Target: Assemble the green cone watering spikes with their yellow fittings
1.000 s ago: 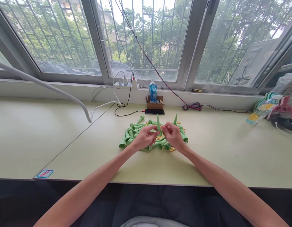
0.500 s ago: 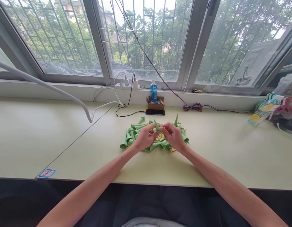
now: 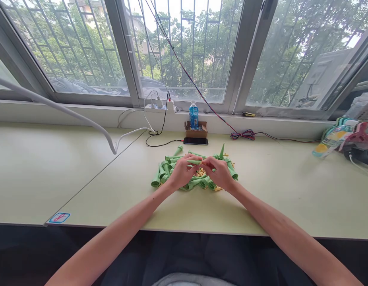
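Note:
My left hand [image 3: 184,171] is closed round a green plastic cone [image 3: 194,162], which lies nearly level with its wide end toward my right hand. The fingers of my right hand [image 3: 217,171] are pinched together at that end; what they hold is too small and hidden to make out. Below and around both hands is a heap of green cones [image 3: 164,168] with ribbed wide ends, mixed with small yellow pieces [image 3: 201,172]. One green cone [image 3: 221,151] stands point up just behind my right hand.
Behind the heap, a phone [image 3: 196,141] lies on the table [image 3: 291,190] before a small cardboard box [image 3: 196,134] and a blue-labelled bottle [image 3: 194,115]. A coiled cable [image 3: 243,135] lies to the right. A white curved arm [image 3: 82,117] reaches in from the left.
The green cone in my left hand has tipped from pointing upward to lying nearly level, its wide end now facing my right fingers. Both hands have stayed over the heap.

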`<act>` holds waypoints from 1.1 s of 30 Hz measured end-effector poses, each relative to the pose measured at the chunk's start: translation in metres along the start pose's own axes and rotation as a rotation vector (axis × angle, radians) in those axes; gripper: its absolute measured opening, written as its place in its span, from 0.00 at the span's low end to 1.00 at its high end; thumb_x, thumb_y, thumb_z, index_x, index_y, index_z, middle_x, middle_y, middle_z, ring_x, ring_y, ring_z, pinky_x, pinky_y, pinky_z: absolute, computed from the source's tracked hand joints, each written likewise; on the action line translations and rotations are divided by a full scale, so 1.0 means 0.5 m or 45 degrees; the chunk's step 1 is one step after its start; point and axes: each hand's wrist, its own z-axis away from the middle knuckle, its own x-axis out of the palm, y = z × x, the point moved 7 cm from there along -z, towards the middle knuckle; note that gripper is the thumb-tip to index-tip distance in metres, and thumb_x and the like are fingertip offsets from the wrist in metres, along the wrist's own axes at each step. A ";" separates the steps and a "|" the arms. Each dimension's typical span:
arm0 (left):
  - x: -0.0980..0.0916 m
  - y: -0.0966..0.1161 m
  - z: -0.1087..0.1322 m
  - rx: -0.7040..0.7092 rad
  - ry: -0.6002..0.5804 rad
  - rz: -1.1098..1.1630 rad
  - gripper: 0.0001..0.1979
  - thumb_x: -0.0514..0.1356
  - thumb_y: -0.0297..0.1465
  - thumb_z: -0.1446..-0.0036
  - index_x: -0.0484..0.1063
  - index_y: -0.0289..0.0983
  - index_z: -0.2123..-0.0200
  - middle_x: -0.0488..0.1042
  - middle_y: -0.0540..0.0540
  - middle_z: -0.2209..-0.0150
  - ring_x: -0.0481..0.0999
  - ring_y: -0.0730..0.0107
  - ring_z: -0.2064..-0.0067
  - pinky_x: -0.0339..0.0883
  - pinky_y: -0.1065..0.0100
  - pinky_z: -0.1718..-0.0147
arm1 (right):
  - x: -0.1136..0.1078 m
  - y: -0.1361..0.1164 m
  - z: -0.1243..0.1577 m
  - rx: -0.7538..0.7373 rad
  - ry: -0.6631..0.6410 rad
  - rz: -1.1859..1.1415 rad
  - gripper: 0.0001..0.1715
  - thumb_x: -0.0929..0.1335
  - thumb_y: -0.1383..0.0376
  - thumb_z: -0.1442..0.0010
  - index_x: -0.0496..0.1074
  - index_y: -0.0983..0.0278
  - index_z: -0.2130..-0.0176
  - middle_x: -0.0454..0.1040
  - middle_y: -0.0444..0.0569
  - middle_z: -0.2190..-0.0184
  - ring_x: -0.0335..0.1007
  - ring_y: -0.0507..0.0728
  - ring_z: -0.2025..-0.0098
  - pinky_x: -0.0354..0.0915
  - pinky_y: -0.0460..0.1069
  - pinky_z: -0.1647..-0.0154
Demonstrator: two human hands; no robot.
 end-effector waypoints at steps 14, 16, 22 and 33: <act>-0.002 -0.005 0.003 0.066 0.010 -0.078 0.13 0.57 0.32 0.41 0.77 0.38 0.55 0.71 0.41 0.55 0.74 0.68 0.65 0.78 0.63 0.68 | 0.001 0.001 0.001 0.022 -0.006 0.025 0.19 0.63 0.52 0.37 0.66 0.62 0.72 0.67 0.45 0.78 0.55 0.50 0.78 0.56 0.45 0.77; -0.002 -0.005 0.003 0.069 0.007 -0.087 0.13 0.57 0.32 0.40 0.77 0.38 0.55 0.71 0.41 0.55 0.74 0.68 0.65 0.78 0.63 0.68 | 0.001 0.001 0.001 0.042 -0.007 0.009 0.19 0.64 0.52 0.37 0.66 0.62 0.72 0.67 0.44 0.79 0.55 0.50 0.78 0.56 0.45 0.77; -0.002 -0.002 0.004 0.089 0.005 -0.109 0.12 0.57 0.32 0.40 0.76 0.37 0.55 0.70 0.42 0.56 0.74 0.68 0.65 0.77 0.64 0.69 | 0.003 0.007 0.003 0.091 -0.013 -0.044 0.15 0.65 0.56 0.38 0.66 0.62 0.72 0.65 0.42 0.82 0.56 0.49 0.80 0.57 0.45 0.77; -0.024 -0.003 -0.005 -0.075 0.159 -0.146 0.12 0.61 0.37 0.43 0.75 0.35 0.60 0.75 0.43 0.61 0.72 0.72 0.71 0.70 0.70 0.75 | -0.016 0.028 -0.005 0.163 0.054 -0.055 0.16 0.65 0.54 0.37 0.67 0.62 0.55 0.71 0.41 0.77 0.62 0.50 0.80 0.60 0.45 0.75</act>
